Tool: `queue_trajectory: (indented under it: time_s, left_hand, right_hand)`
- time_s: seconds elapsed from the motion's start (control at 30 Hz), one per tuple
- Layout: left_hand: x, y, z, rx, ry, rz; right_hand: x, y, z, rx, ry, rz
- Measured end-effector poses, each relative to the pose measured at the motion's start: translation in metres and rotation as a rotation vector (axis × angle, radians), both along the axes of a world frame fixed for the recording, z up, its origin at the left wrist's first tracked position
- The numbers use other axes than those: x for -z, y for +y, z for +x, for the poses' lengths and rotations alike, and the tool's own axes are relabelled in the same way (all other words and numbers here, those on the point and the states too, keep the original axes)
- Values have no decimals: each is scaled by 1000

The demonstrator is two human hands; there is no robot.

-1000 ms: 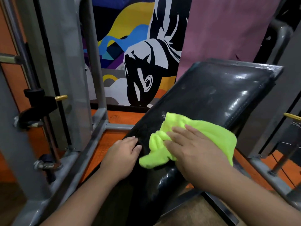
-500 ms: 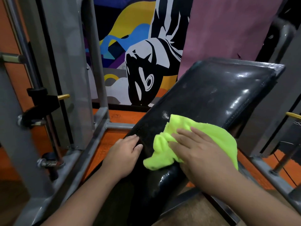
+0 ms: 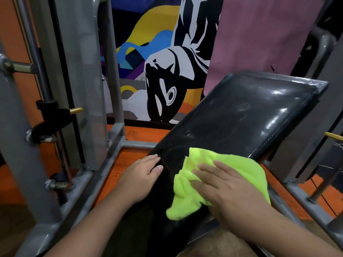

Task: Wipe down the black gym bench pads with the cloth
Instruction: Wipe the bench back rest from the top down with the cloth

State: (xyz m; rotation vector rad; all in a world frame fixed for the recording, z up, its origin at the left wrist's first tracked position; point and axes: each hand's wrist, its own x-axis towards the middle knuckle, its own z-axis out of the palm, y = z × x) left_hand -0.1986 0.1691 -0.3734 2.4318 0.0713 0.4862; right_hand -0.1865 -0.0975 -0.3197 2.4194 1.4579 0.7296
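While the right hand (image 3: 228, 184) lay flat, fingers straight, on the lime cloth (image 3: 232, 158) low on the black bench pad (image 3: 241, 117), left hand (image 3: 143, 175) rested relaxed on the pad's left edge, grey frame (image 3: 111, 62) alongside, painted mural (image 3: 163, 80) behind.

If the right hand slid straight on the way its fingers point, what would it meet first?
The right hand, pressing the cloth, points up-left: a strip of bare pad, then probably the left hand at the pad's edge.

cloth (image 3: 241, 164): part hidden under right hand (image 3: 228, 188) | bench pad (image 3: 241, 117): near end lost in dark | mural (image 3: 163, 71): top cut off
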Motion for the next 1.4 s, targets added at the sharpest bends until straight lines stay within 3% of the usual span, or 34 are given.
queue_trajectory:
  time_s: [0.13, 0.33, 0.43, 0.57, 0.7, 0.87, 1.03, 1.3, 1.4]
  left_hand:
    - [-3, 4, -3, -25, -65, -55]
    - [-3, 4, -13, -51, -95, 12]
    - [1, 5, -19, -49, -56, 12]
    - [5, 7, -28, -28, -10, 21]
    - [3, 10, -32, -59, -35, 25]
    - [3, 11, -36, -43, -24, 44]
    - [4, 13, -40, -63, -26, 70]
    - [9, 12, -47, -51, 70, 79]
    - [11, 12, -44, -48, 110, 93]
  right_hand:
    - [-5, 23, 7, 121, -1, 80]
    - [-6, 9, 4, 71, -2, 45]
    - [-6, 31, 8, 168, 18, 71]
    - [-3, 21, 1, 64, 20, 27]
    - [-14, 37, 10, 169, 23, 68]
    - [-4, 33, -1, 88, 68, -11]
    - [-17, 57, 5, 202, 110, 27]
    - [-22, 61, 6, 190, 153, 41]
    - [-14, 68, 4, 193, 158, -54]
